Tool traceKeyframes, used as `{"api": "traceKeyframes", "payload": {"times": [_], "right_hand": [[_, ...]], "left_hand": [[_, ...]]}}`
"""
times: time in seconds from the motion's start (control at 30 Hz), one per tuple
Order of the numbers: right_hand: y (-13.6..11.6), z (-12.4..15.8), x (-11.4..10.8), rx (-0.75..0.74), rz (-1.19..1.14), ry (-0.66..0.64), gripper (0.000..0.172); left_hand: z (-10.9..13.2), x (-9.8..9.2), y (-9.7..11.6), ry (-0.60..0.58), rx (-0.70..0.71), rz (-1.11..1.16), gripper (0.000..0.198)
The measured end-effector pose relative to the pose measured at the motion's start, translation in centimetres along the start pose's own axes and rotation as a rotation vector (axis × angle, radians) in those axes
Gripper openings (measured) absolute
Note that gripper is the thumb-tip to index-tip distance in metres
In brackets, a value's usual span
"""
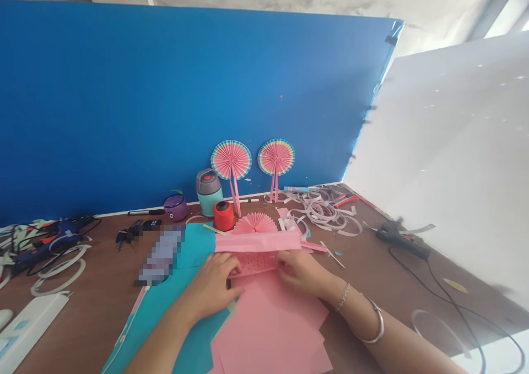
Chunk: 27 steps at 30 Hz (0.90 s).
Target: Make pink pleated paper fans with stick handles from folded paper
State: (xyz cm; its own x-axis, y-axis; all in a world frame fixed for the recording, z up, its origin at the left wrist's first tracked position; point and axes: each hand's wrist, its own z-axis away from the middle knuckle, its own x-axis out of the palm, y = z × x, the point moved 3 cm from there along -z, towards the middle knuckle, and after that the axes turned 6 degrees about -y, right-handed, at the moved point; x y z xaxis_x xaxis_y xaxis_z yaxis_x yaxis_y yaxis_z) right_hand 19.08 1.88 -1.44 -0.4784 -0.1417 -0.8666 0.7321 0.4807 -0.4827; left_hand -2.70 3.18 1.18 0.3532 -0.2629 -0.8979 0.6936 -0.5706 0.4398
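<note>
A folded sheet of pink paper [258, 242] lies crosswise between my hands, with a speckled pink band showing under its fold. My left hand [217, 280] grips its left end with curled fingers. At the right end, the fingers of my right hand [300, 272] are bent and closed on the paper. Below both hands spreads a stack of loose pink sheets [270, 324], partly over a teal sheet [200, 338]. Just behind the folded paper, a pleated pink paper fan [256, 222] shows only its upper part.
Two finished round fans [231, 160] [276, 158] lean on the blue panel [124, 104]. A teal flask [209, 198], red thread spool [223, 216] and purple container [176, 207] stand at the back. Curled white strips [322, 209] and a glue gun [400, 240] lie right; a power strip [33, 330] left.
</note>
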Motion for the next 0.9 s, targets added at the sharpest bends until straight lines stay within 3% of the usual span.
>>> {"api": "traceKeyframes", "payload": {"times": [0.13,0.2,0.27,0.4,0.5,0.63,0.77,0.83,0.9], "right_hand": [[0.6,0.0,-1.3,0.12,-0.073,0.261,0.013],[0.8,0.2,-1.9,0.169,-0.113,0.395,0.01],[0.8,0.5,-2.4,0.205,-0.151,0.505,0.008],[0.7,0.8,-2.6,0.186,-0.17,0.597,0.008],[0.1,0.5,-2.1,0.027,-0.109,0.5,0.009],[-1.1,0.1,-0.6,-0.169,0.002,0.205,0.015],[-1.9,-0.1,0.9,-0.215,0.132,-0.013,0.021],[-1.8,-0.1,1.2,-0.201,0.162,-0.033,0.024],[-1.5,-0.2,1.3,-0.173,0.174,-0.028,0.024]], "left_hand": [[-0.2,-0.6,-1.3,0.225,-0.179,-0.019,0.012],[-0.2,-0.8,-1.9,0.26,-0.299,-0.024,0.009],[-0.3,-0.9,-1.8,0.177,-0.281,-0.004,0.009],[-0.3,-0.3,-0.5,-0.061,-0.035,0.055,0.01],[0.1,-0.1,-0.7,-0.125,-0.064,-0.014,0.017],[0.9,0.1,-2.2,-0.252,-0.213,-0.082,0.029],[0.8,-0.4,-1.9,-0.19,-0.215,-0.074,0.018],[0.5,-0.5,-1.1,-0.163,-0.14,-0.002,0.004],[0.3,-0.4,-0.5,-0.206,-0.109,0.058,0.003]]}}
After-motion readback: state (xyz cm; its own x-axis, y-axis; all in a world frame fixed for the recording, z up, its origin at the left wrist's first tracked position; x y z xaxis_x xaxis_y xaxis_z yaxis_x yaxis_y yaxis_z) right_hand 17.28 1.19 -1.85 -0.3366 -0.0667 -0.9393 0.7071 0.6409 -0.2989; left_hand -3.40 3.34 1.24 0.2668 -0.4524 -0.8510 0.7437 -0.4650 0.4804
